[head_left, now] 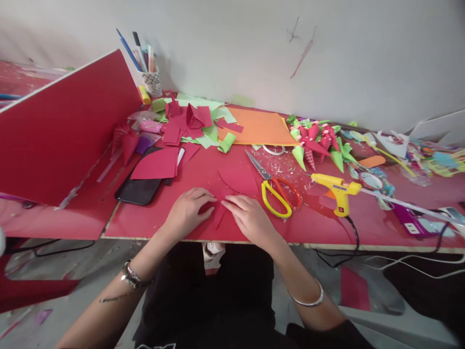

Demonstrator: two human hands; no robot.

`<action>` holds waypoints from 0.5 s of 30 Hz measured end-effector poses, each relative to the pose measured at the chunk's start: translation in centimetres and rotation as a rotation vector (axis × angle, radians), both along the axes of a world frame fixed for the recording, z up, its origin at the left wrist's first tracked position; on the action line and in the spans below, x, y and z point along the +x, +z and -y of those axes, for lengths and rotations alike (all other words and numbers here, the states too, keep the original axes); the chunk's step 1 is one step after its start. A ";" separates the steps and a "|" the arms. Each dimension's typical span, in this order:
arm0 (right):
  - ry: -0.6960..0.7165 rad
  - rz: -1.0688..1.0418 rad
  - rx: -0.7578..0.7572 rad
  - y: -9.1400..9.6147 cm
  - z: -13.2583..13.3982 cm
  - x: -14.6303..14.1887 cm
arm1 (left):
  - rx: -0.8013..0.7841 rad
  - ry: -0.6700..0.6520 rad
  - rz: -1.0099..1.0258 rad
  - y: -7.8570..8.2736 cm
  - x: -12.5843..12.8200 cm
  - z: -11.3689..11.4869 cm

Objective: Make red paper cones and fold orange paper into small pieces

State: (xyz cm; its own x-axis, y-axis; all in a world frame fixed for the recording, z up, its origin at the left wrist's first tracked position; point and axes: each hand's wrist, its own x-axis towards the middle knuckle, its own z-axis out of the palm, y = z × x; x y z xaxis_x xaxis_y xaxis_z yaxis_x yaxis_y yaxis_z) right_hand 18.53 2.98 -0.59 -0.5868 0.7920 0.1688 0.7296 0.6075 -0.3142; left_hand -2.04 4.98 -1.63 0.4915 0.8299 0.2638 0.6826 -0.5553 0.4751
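Note:
A piece of red paper [218, 211], hard to tell from the red table under it, lies between my two hands near the front edge. My left hand [189, 212] has its thumb and fingers drawn together on the paper's left side. From the other side my right hand [250, 218] pinches the same paper with its fingertips. Just beyond them rests a curved red paper piece [240, 179]. Scissors [271, 183] with one yellow and one red handle lie to the right, blades pointing away.
Right of the scissors stands a yellow glue gun [336, 189] with a cord. Small red and green paper cones [316, 140] are heaped behind it. A black phone [140, 189] lies left, partly under red paper. Orange sheets [257, 127], paper scraps [187, 121] and a pen cup [151, 82] line the wall.

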 end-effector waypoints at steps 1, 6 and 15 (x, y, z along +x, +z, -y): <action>-0.006 0.011 0.006 0.0 -0.3 0.0 | -0.001 -0.001 0.001 0.0 0.0 0.0; -0.046 0.060 0.030 0.1 -1.2 -0.2 | -0.005 -0.007 0.005 0.2 0.0 -0.1; -0.087 0.123 0.062 0.2 -1.8 -0.9 | -0.008 0.008 -0.009 0.5 0.1 0.3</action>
